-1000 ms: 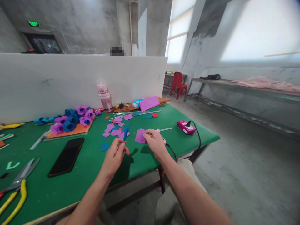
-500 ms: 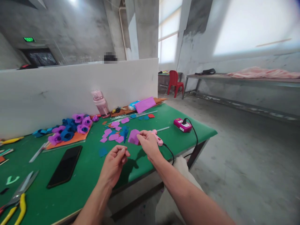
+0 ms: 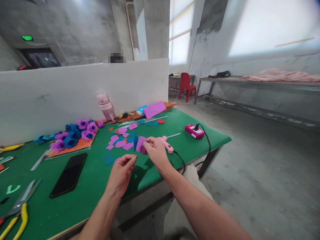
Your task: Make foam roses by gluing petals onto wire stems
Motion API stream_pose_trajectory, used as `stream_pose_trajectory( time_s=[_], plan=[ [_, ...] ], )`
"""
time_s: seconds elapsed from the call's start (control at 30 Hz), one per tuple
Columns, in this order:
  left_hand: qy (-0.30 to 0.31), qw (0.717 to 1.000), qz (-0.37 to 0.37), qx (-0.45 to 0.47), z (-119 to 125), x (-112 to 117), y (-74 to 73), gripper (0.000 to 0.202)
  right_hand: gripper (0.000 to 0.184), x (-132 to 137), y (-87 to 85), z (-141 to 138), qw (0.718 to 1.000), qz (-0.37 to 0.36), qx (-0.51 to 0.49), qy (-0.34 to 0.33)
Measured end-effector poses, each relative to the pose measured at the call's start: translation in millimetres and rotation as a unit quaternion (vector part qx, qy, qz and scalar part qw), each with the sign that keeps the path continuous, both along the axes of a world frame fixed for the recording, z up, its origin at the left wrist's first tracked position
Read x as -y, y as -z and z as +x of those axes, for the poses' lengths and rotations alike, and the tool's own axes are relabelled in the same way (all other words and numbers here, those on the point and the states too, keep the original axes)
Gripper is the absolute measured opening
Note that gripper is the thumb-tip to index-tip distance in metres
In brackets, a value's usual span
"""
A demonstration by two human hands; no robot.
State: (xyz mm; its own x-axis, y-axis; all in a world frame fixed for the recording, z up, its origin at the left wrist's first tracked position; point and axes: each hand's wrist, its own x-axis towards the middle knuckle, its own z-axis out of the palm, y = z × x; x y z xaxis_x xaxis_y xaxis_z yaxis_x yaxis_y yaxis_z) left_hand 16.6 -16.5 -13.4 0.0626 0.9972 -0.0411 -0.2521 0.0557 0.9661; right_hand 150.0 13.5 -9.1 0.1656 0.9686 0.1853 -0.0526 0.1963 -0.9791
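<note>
My right hand (image 3: pixel 156 154) pinches a purple foam petal (image 3: pixel 141 145) over the green table (image 3: pixel 82 200). The petal rests against a small blue rolled bud (image 3: pixel 135 142). My left hand (image 3: pixel 122 173) is just below it, fingers pinched together, apparently on the bud's thin stem, which barely shows. A pink glue gun (image 3: pixel 166 144) lies on the table right behind my right hand, its black cable running to a pink power strip (image 3: pixel 193 130).
Loose purple and blue petals (image 3: pixel 122 137) lie beyond my hands. Finished purple and blue flowers (image 3: pixel 73 135) sit on an orange sheet at the left. A black phone (image 3: pixel 68 175), scissors (image 3: pixel 23 197) and yellow pliers (image 3: pixel 15 222) lie nearer. A pink bottle (image 3: pixel 106 106) stands by the white partition (image 3: pixel 75 90).
My right hand has brought the purple petal left, up against the blue bud. My left hand has dropped slightly and stayed pinched. The camera has shifted a little.
</note>
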Motion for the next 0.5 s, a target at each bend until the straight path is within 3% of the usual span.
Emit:
stream_pose_trajectory(
  time_s=[0.5],
  plan=[
    [-0.036,0.998,0.033,-0.032,1.4,11.0,-12.2,0.017,0.011,14.8,-25.8,5.1,0.997,0.039,0.055,-0.027]
  ],
)
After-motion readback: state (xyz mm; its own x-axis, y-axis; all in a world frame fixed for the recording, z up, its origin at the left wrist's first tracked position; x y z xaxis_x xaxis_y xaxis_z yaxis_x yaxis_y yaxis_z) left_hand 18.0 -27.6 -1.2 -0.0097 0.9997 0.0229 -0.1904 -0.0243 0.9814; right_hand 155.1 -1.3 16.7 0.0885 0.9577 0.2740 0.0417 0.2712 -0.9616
